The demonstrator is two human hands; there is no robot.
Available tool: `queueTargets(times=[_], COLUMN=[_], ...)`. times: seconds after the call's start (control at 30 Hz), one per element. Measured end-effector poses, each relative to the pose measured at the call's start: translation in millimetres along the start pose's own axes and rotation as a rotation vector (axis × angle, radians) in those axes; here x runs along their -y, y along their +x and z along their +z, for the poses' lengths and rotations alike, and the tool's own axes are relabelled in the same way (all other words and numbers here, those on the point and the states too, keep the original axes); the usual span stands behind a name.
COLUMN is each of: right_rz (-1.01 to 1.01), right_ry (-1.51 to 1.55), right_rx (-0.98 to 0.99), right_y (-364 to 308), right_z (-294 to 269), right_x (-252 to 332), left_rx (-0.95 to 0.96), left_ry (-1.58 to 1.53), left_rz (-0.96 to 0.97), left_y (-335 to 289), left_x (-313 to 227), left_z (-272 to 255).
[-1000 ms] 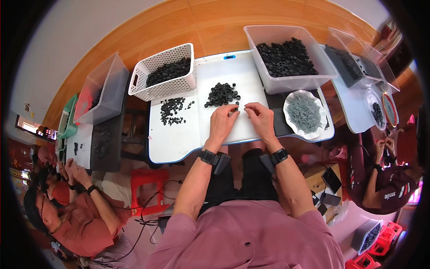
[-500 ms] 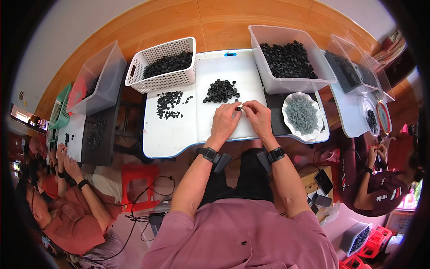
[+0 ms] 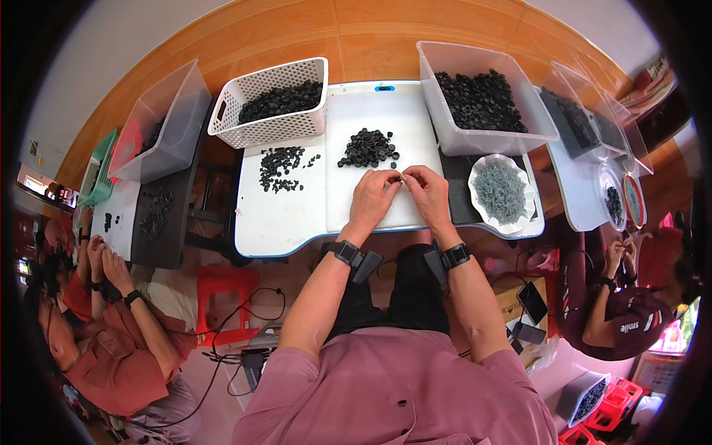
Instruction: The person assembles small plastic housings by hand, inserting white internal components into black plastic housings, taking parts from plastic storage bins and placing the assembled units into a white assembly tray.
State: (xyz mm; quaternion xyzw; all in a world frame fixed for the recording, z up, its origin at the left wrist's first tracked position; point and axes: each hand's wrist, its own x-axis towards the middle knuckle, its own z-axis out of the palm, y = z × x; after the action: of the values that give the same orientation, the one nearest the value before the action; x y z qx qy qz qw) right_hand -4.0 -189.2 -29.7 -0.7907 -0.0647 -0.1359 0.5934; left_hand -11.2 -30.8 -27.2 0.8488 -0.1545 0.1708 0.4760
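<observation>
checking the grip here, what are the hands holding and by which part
Both hands, left hand and right hand, meet fingertip to fingertip over the white board, pinching a tiny dark part. Which part of it they grip is too small to tell.

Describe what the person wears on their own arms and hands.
Both forearms are bare, with no gloves on the left hand or right hand. Each wrist carries a black band with a small dark boxy device: left band, right band. Short pink sleeves cover the upper arms.
</observation>
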Motion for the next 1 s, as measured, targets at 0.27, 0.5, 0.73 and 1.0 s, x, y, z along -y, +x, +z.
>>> queueTargets(times=[0.27,0.5,0.73,1.0], right_rz=[0.037,0.066,0.047,-0.042], right_ry=[0.025,0.027,-0.005,-0.047], right_rx=[-0.035,-0.003,-0.021,0.012], right_y=[0.7,-0.1,-0.4,-2.1], right_z=[-0.3,-1.9,-1.0,-0.2], right_x=[0.4,0.9,-0.8,3.3], left_rx=[0.019,0.017,0.021,0.005], left_ry=[0.011,-0.013,-0.031,-0.008], left_rz=[0.003,-0.052,-0.092,-0.061], left_y=[0.0,0.5,0.6,0.1], left_x=[2.2,1.0,-0.3,3.7], left_z=[0.4,-1.0,-1.3,0.9])
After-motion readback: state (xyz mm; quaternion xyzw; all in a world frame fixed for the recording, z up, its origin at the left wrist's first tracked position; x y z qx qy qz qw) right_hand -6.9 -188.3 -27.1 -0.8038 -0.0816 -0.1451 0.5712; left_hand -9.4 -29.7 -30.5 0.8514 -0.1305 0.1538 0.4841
